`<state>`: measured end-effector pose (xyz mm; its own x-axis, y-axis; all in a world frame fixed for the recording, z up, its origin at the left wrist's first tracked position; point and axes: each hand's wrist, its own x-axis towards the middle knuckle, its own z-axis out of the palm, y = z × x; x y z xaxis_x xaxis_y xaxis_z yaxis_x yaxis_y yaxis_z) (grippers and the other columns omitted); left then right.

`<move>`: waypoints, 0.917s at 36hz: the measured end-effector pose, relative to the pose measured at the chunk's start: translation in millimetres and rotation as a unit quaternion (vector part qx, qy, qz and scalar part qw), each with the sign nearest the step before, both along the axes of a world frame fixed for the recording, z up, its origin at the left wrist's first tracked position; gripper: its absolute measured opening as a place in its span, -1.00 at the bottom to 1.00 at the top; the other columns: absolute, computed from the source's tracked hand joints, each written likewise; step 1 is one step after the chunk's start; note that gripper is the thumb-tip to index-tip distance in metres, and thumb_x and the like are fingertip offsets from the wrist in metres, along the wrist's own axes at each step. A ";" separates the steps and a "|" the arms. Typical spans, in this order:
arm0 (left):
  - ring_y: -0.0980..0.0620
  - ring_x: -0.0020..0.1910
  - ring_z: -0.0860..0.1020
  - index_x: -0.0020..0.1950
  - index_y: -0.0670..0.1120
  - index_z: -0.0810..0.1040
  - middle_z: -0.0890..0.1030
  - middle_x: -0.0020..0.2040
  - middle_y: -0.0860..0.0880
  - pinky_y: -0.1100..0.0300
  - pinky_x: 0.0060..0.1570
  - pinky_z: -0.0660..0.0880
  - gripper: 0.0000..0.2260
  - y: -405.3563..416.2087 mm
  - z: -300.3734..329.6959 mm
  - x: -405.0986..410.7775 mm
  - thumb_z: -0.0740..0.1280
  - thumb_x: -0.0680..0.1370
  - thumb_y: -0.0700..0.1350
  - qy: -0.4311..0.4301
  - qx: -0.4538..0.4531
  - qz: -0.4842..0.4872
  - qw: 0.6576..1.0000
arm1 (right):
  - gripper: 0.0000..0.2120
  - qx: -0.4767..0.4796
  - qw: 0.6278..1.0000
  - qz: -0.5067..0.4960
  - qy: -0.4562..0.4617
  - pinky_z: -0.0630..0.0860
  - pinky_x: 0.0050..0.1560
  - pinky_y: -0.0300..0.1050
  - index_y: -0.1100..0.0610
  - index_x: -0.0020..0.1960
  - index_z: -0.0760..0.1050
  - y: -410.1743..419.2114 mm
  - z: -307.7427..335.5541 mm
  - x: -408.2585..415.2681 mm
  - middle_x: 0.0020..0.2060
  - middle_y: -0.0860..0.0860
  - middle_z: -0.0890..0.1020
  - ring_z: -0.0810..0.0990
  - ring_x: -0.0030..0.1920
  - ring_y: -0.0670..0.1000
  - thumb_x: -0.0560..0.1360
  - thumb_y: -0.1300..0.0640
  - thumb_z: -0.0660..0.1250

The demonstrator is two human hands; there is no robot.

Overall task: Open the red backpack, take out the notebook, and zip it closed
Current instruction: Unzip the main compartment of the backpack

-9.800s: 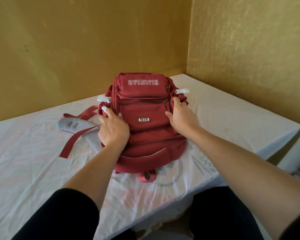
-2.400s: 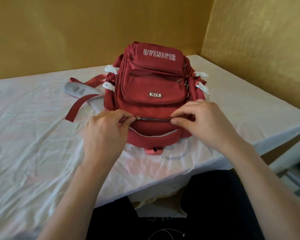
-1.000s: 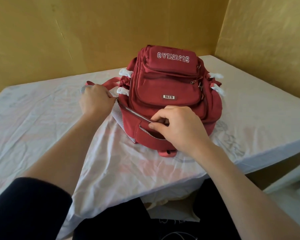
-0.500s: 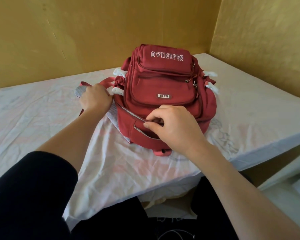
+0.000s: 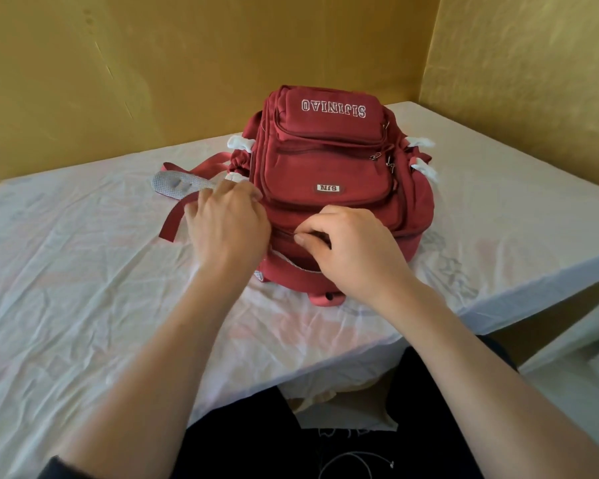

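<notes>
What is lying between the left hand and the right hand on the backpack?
In the head view, only red backpack fabric with its zipper line shows between the left hand and right hand.

The backpack [image 5: 329, 174] is deep red with white outlined lettering on its top flap and a small white label with red letters on its front pocket [image 5: 325, 178]. Beside the backpack, a shoulder strap [image 5: 180, 183] shows grey mesh edged in red, and white tabs [image 5: 240, 142] flank it. Under the backpack lies a white sheet [image 5: 83, 271] with faint pink and grey print; behind it the walls [image 5: 187, 63] are mustard yellow.
</notes>
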<state>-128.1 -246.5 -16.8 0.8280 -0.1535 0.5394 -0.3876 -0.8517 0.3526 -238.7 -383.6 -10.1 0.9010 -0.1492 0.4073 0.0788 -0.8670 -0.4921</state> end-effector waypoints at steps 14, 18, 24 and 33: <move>-0.13 0.01 0.62 -0.07 -0.02 0.68 0.71 -0.17 0.04 -0.15 0.19 0.41 -0.74 -12.9 -9.3 -56.4 0.24 0.67 -0.01 -0.101 0.073 -0.109 0.986 | -0.85 -0.114 0.993 -0.036 0.020 0.53 0.01 0.09 -0.01 0.08 0.70 -41.1 4.5 -23.2 -0.03 -0.05 0.67 0.57 0.02 0.10 0.61 0.04 0.35; -0.12 -0.01 0.64 -0.08 -0.04 0.71 0.72 -0.18 0.04 -0.14 0.20 0.41 -0.73 -9.8 -11.4 -57.8 0.26 0.68 -0.02 -0.122 0.084 -0.137 0.979 | -0.83 -0.153 0.986 -0.040 0.042 0.51 0.07 0.10 -0.03 0.12 0.70 -52.0 9.2 -30.0 0.01 -0.04 0.68 0.55 0.02 0.10 0.62 0.06 0.34; -0.13 0.00 0.65 -0.07 -0.05 0.72 0.73 -0.17 0.03 -0.16 0.21 0.42 -0.76 -7.3 -8.9 -55.0 0.30 0.66 -0.04 -0.140 0.077 -0.156 0.975 | -0.84 -0.179 0.981 -0.044 0.061 0.46 0.00 -0.04 -0.05 0.09 0.70 -57.8 15.2 -31.7 0.05 -0.09 0.66 0.54 0.06 0.05 0.62 0.06 0.35; -0.11 -0.01 0.62 -0.10 -0.04 0.75 0.71 -0.22 0.07 -0.08 0.17 0.39 -0.81 -1.6 0.2 -47.8 0.36 0.63 -0.09 -0.201 0.066 -0.171 0.962 | -0.94 -0.091 0.990 -0.063 0.091 0.61 -0.08 0.00 -0.14 -0.03 0.71 -64.9 28.4 -26.0 -0.13 -0.12 0.72 0.65 -0.09 -0.03 0.52 -0.04 0.47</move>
